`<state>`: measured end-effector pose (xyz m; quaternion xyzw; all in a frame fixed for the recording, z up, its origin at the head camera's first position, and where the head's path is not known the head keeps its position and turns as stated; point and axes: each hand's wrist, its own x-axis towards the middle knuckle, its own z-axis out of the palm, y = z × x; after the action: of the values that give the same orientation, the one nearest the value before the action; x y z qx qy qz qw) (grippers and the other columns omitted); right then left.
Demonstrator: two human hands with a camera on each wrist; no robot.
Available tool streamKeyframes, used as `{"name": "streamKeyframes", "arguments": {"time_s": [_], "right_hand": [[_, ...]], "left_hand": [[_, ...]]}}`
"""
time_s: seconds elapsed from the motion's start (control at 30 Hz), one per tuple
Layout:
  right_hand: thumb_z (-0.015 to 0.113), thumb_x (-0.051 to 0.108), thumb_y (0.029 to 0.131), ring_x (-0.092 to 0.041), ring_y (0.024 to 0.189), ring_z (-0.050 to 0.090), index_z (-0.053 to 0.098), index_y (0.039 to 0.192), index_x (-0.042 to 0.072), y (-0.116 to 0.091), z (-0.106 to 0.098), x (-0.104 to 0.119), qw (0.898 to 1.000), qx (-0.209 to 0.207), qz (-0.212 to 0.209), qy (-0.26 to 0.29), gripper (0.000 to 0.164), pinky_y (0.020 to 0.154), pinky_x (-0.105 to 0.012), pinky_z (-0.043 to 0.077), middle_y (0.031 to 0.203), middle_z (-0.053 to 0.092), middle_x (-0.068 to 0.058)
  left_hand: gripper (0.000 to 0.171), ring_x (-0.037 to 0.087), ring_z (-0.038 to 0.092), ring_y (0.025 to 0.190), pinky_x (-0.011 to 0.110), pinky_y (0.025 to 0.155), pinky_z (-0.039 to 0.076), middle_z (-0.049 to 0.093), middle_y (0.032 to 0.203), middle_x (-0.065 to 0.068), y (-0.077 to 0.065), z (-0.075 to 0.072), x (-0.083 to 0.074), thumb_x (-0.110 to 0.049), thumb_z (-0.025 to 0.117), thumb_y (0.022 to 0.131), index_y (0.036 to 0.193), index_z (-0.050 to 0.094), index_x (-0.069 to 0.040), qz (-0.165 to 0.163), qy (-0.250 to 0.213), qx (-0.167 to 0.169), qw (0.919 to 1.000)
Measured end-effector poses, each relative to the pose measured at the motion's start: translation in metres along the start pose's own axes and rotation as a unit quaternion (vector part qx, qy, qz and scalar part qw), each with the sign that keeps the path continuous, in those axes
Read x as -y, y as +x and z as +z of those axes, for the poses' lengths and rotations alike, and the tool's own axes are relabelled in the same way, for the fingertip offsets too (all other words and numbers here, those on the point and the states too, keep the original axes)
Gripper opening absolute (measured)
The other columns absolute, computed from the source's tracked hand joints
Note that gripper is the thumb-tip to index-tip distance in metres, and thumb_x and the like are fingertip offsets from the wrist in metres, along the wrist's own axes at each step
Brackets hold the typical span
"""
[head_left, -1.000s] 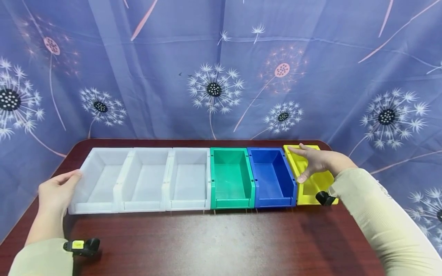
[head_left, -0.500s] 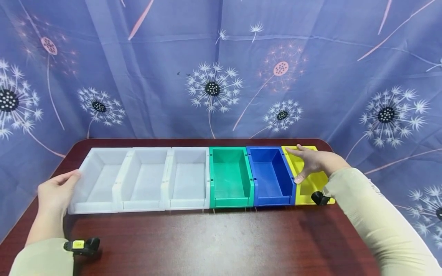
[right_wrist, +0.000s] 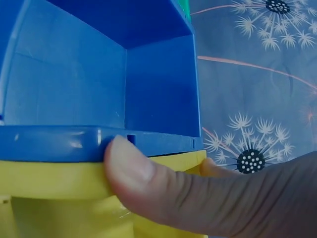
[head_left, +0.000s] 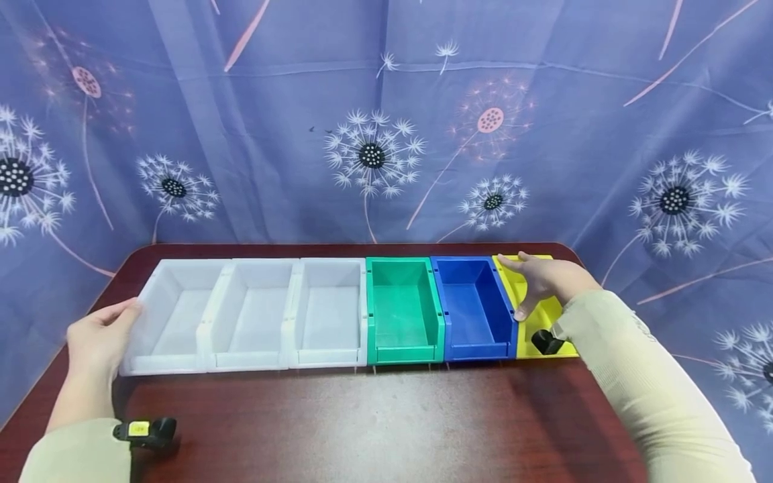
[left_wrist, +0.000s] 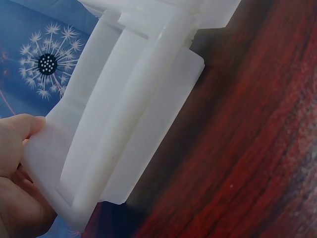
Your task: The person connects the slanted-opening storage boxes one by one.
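My left hand (head_left: 99, 339) pinches the outer side wall of the leftmost white storage bin (head_left: 187, 312), thumb and finger near its rim. In the left wrist view the hand (left_wrist: 22, 163) holds that wall at the bin's end. At the other end of the row, my right hand (head_left: 543, 282) grips the yellow storage bin (head_left: 546, 315). Its thumb (right_wrist: 131, 166) presses over the rim where yellow meets the blue bin (right_wrist: 163, 84), and its other fingers reach the back corner, partly hidden. The yellow bin sits tight beside the blue one.
Two more white bins (head_left: 250, 315) and a green bin (head_left: 401, 305) fill the row between, side by side. All stand toward the back of the dark red wooden table (head_left: 362, 422). A blue dandelion-print curtain (head_left: 272, 134) hangs behind and at both sides.
My right hand and forearm have shifted left along with the yellow bin, and the narrow gap between it and the blue bin has closed. The left hand keeps its hold.
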<state>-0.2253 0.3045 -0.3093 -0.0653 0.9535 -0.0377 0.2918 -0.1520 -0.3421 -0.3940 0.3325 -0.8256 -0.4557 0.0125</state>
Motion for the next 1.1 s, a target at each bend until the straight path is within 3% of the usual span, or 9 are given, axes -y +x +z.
{"name": "streamKeyframes", "arguments": {"time_s": [0.37, 0.6, 0.77, 0.97, 1.03, 1.1], "right_hand": [[0.081, 0.05, 0.054, -0.06, 0.132, 0.009, 0.012, 0.152, 0.012, 0.003, 0.003, -0.011, 0.999, -0.017, -0.041, 0.027, 0.127, 0.1, -0.07, 0.027, 0.152, -0.002, -0.033], [0.08, 0.056, 0.054, -0.059, 0.131, 0.017, 0.019, 0.15, 0.005, -0.004, 0.009, -0.026, 0.997, -0.047, -0.04, 0.045, 0.125, 0.1, -0.07, 0.026, 0.149, 0.012, -0.036], [0.078, 0.059, 0.058, -0.056, 0.128, 0.027, 0.02, 0.15, 0.003, -0.004, 0.012, -0.037, 0.995, -0.076, -0.022, 0.059, 0.122, 0.098, -0.066, 0.033, 0.147, 0.023, -0.035], [0.075, 0.063, 0.062, -0.055, 0.122, 0.037, 0.024, 0.148, 0.0, -0.005, 0.017, -0.045, 0.991, -0.12, -0.016, 0.058, 0.118, 0.097, -0.064, 0.036, 0.141, 0.034, -0.037], [0.074, 0.063, 0.064, -0.054, 0.122, 0.038, 0.025, 0.147, -0.001, -0.006, 0.021, -0.046, 0.988, -0.139, -0.017, 0.063, 0.115, 0.098, -0.065, 0.035, 0.14, 0.036, -0.036], [0.071, 0.064, 0.068, -0.054, 0.123, 0.037, 0.026, 0.147, -0.001, -0.009, 0.026, -0.046, 0.985, -0.158, -0.017, 0.064, 0.112, 0.098, -0.065, 0.034, 0.14, 0.037, -0.035]], "left_hand": [[0.062, 0.028, 0.04, 0.126, 0.047, 0.106, 0.036, 0.038, 0.15, 0.009, -0.004, -0.001, -0.004, -0.053, 0.051, 0.089, 0.14, 0.047, -0.017, -0.006, -0.009, -0.009, 0.9999], [0.062, 0.029, 0.043, 0.123, 0.046, 0.103, 0.039, 0.039, 0.148, 0.014, 0.001, 0.011, -0.016, -0.05, 0.051, 0.091, 0.14, 0.047, -0.012, 0.01, -0.021, -0.003, 0.9997], [0.059, 0.016, 0.051, 0.105, 0.039, 0.093, 0.044, 0.046, 0.141, 0.013, 0.005, 0.023, -0.024, -0.048, 0.053, 0.091, 0.138, 0.049, -0.012, 0.018, -0.027, -0.004, 0.9995], [0.059, 0.0, 0.049, 0.089, 0.024, 0.08, 0.044, 0.048, 0.141, 0.013, 0.01, 0.033, -0.028, -0.049, 0.051, 0.091, 0.137, 0.05, -0.012, 0.044, -0.018, -0.013, 0.9988], [0.061, 0.005, 0.052, 0.094, 0.026, 0.081, 0.045, 0.049, 0.14, 0.015, 0.01, 0.035, -0.028, -0.051, 0.047, 0.092, 0.139, 0.048, -0.011, 0.061, -0.004, -0.009, 0.9981], [0.065, 0.019, 0.055, 0.109, 0.038, 0.093, 0.045, 0.045, 0.142, 0.02, 0.007, 0.036, -0.027, -0.051, 0.044, 0.094, 0.143, 0.041, -0.008, 0.094, 0.012, -0.002, 0.9955]]}}
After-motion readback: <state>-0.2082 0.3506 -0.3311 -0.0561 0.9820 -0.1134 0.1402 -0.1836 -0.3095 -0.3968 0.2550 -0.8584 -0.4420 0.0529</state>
